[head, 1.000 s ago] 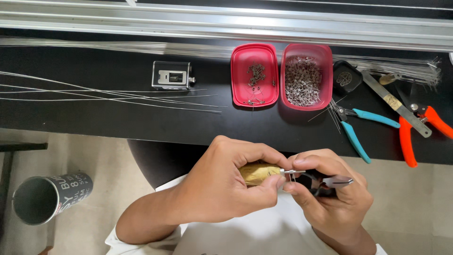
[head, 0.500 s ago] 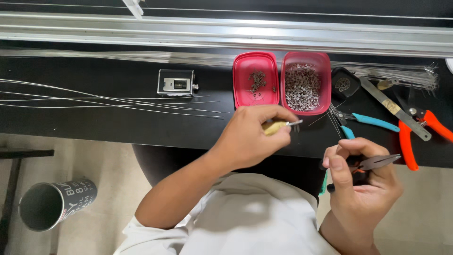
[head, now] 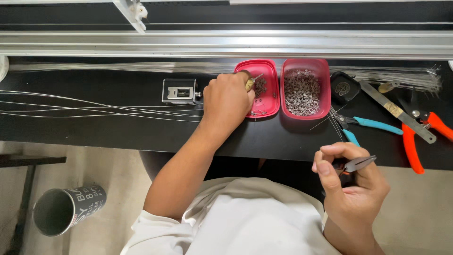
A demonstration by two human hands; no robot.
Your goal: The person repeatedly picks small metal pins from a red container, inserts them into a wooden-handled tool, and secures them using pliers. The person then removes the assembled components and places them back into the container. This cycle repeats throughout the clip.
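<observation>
Black workbench (head: 118,130) up top, aluminium rail (head: 226,45) running along the back edge, pale floor below. Left hand (head: 229,101) stretched out over the pink lid (head: 264,101), fingers curled shut around a small yellowish piece (head: 249,84) with a thin metal pin sticking out toward the lid's scatter of tiny metal bits. Right next to it, touching side by side, the pink tub (head: 325,89) packed with way more of the same little metal parts.

Right hand (head: 351,186) hanging back near the body, off the front edge of the bench, closed around a pair of small pliers (head: 357,164) with the grey nose pointing right. Well apart from the left hand.

Other stuff lying around: small silver metal block (head: 179,91) just left of the left hand, long thin wires (head: 94,108) fanned across the left side of the bench and passing under the wrist. Teal-handled cutters (head: 373,125) just right of the tub, orange-handled snips (head: 424,137) further right, a flat metal tool (head: 396,111) laid diagonally between them, round black thing (head: 343,87) beside the tub. Bundle of fine wire (head: 401,75) along the back right. Grey metal cup (head: 66,210) tipped on its side down on the floor, bottom left. White shirt (head: 245,222) at the bottom.
</observation>
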